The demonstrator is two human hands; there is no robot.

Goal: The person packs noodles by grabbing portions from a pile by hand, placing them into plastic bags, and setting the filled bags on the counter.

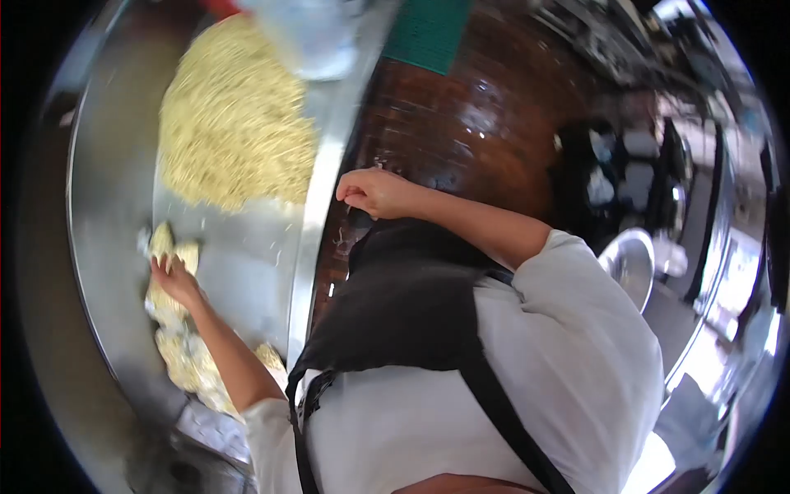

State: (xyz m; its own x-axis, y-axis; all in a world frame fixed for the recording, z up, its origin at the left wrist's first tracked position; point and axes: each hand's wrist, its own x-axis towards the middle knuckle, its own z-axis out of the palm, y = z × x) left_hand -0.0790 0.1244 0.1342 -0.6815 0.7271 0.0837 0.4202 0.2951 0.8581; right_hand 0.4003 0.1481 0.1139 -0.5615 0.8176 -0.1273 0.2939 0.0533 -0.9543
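Observation:
My left hand [174,278] is over clear bags of pale yellow noodles [185,362] along the far left of a metal work surface [239,263]. Its fingers are apart and rest at the upper bag [162,239]; nothing is seen gripped. My right hand [372,191] hangs just past the metal edge, near my black apron, with fingers curled and nothing visible in them. A large heap of loose yellow noodles or shreds [239,115] lies on the surface, above and to the right of my left hand.
A blurred, whitish-blue shape [317,37] overlaps the heap's top right. The raised metal rim [317,198] borders a wet, reddish-brown floor [477,107] with a green mat [428,33]. Dark racks and a round metal bowl [632,263] stand at the right.

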